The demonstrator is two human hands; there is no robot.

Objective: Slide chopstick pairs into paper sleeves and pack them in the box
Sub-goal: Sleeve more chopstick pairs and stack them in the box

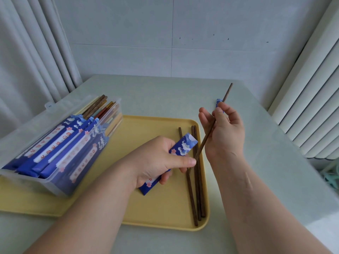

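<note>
Gripping the paper sleeve (183,145) over the tray (156,208), left hand (156,162) curls round its middle; right hand (227,132) pinches a chopstick (204,140) mid-shaft, tip near the sleeve. Sleeve likely flimsy, crushable; chopstick stiff, light.

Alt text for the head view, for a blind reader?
A left hand grips a blue paper sleeve over a yellow tray while the right hand pinches a dark brown chopstick, lower tip close to the sleeve. Three loose chopsticks lie on the tray's right side; a clear plastic box of sleeved chopsticks stands at left.
</note>
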